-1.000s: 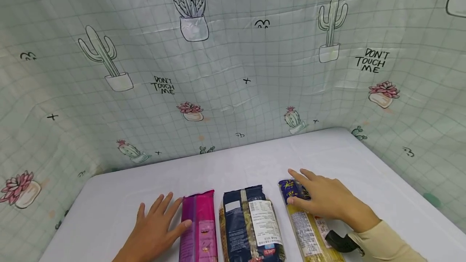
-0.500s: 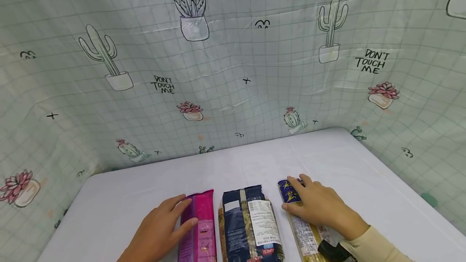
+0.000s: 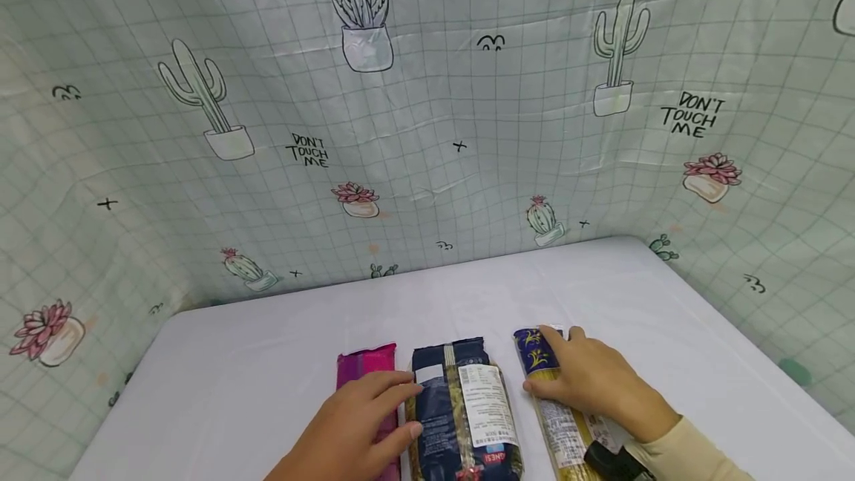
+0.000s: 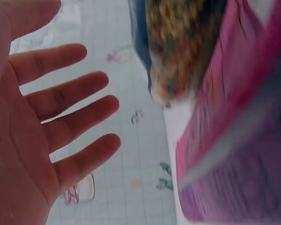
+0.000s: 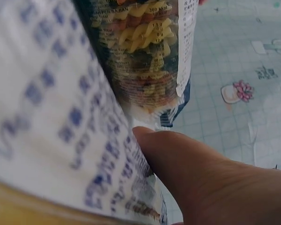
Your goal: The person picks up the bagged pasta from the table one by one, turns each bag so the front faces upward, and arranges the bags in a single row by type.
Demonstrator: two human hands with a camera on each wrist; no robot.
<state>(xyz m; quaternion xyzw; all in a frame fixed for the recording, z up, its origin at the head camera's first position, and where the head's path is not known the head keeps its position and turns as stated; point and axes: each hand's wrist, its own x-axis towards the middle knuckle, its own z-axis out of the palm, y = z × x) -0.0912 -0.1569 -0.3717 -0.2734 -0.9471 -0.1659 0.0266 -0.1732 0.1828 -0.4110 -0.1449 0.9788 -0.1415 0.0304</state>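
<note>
Three food packs lie side by side on the white table. My left hand (image 3: pixel 357 429), fingers spread, is over the pink and purple pack (image 3: pixel 366 362) and hides much of it. Its fingertips overlap the left edge of the dark blue pasta bag (image 3: pixel 437 407), and the left wrist view shows the palm (image 4: pixel 23 126) holding nothing. On the right, my right hand (image 3: pixel 597 384) grips the yellow spaghetti pack (image 3: pixel 557 429), thumb along its left side and fingers over its far right side. In the right wrist view the thumb (image 5: pixel 178 154) presses at the pack's printed label (image 5: pixel 61 103).
The white table (image 3: pixel 267 362) reaches back to a hanging cloth (image 3: pixel 427 110) with a grid and cactus prints, which also runs along both sides. A black strap piece (image 3: pixel 611 459) sits at the right wrist by the beige sleeve (image 3: pixel 688 455).
My left hand has moved right, from the pink pack's left edge across it toward the pasta bag. My right hand has lowered and its fingers have closed round the spaghetti pack.
</note>
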